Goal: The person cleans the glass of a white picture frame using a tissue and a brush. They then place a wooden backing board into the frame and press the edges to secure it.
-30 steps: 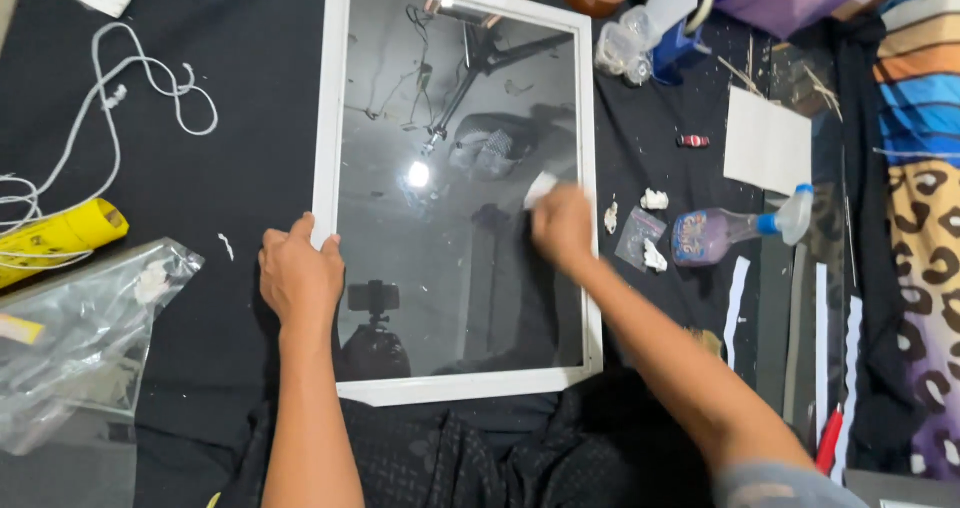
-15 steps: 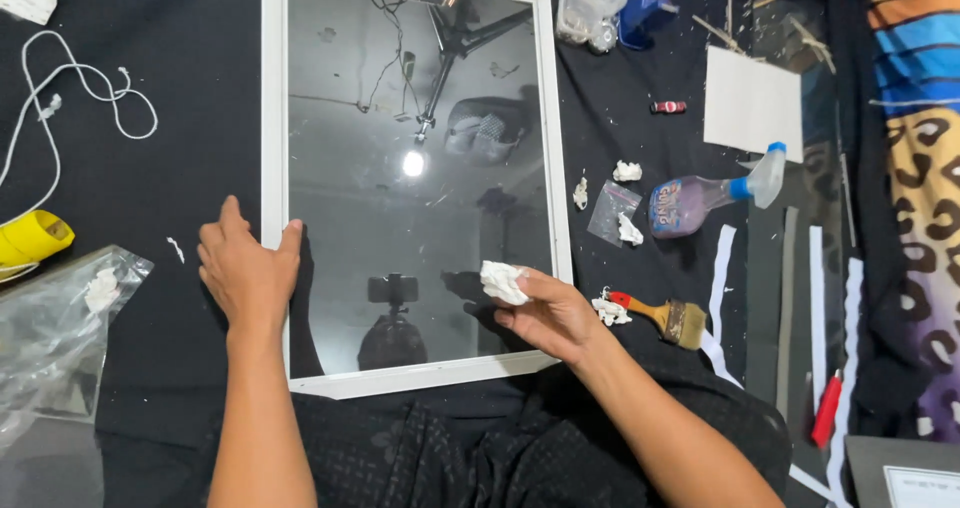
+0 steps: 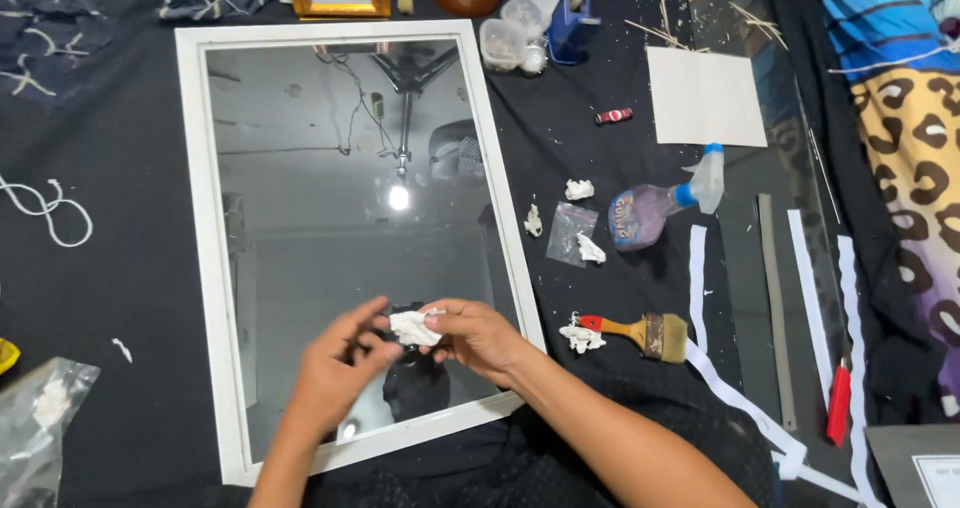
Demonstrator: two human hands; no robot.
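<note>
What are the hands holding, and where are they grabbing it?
Both hands hold a small crumpled white wad above the white-framed mirror. The left hand pinches its left end; the right hand pinches its right end.

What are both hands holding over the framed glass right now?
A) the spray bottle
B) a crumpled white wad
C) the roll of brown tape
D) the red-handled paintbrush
B: the left hand and right hand pinch a crumpled white wad between them above the white-framed glass; the paintbrush and spray bottle lie untouched on the dark cloth.
</note>
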